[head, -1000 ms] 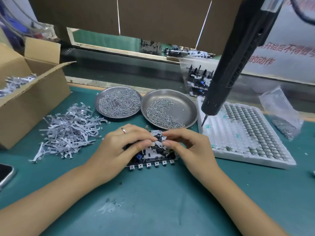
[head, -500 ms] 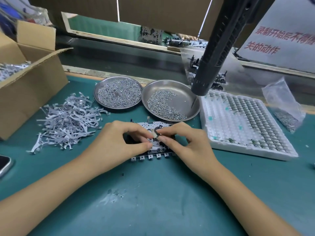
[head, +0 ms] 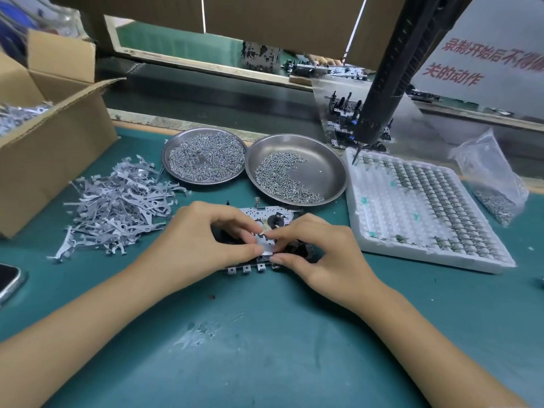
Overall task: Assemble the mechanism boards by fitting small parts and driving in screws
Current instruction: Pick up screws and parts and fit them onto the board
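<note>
A metal mechanism board [head: 272, 217] with black parts lies flat on the green mat in front of me, mostly covered by my hands. My left hand [head: 203, 242] curls over its left half, thumb and forefinger pinching at a small silver part [head: 265, 244] on the board. My right hand [head: 321, 251] covers the right half, its fingertips pinching the same small part from the other side. A black electric screwdriver [head: 382, 92] hangs above the right side, tip down, untouched by either hand.
Two steel dishes of screws [head: 204, 156] [head: 323, 169] stand behind the board. A heap of grey stamped metal levers [head: 117, 201] lies left, beside an open cardboard box [head: 53, 142]. A white foam tray of small parts [head: 418, 207] and a plastic bag [head: 494, 184] sit right. A phone [head: 7, 279] lies at the left edge.
Both hands stay on the board, fingertips shifting slightly around the small part. My head has moved, so the hanging screwdriver now appears farther back and right.
</note>
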